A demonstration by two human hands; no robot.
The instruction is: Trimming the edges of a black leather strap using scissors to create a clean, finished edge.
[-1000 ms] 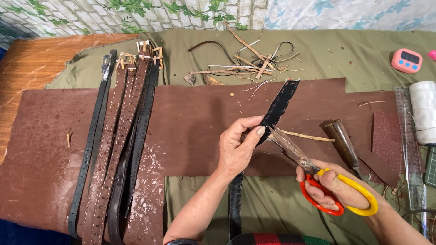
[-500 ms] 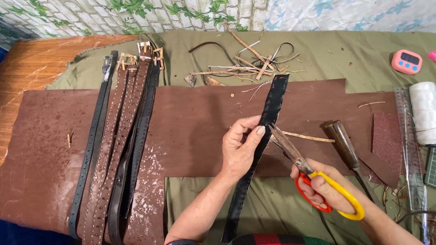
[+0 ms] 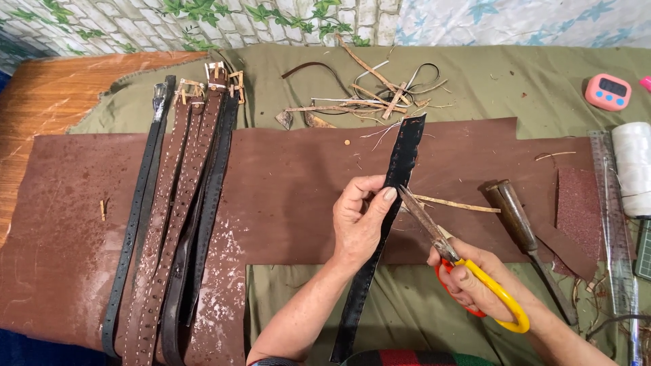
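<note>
The left hand (image 3: 363, 220) has its grip closed on a black leather strap (image 3: 390, 203), pinching it between thumb and fingers partway along its length; the strap runs from above the grip down past the wrist. The right hand (image 3: 478, 281) has its grip wrapped through the yellow and red handles of scissors (image 3: 447, 247), blades nearly closed, tips just right of the left grip beside the strap's edge. A brown leather sheet (image 3: 291, 190) lies under both on the surface. Belts (image 3: 180, 217) lie well left of the left grip; a wooden-handled tool (image 3: 519, 217) lies just right of the scissors.
</note>
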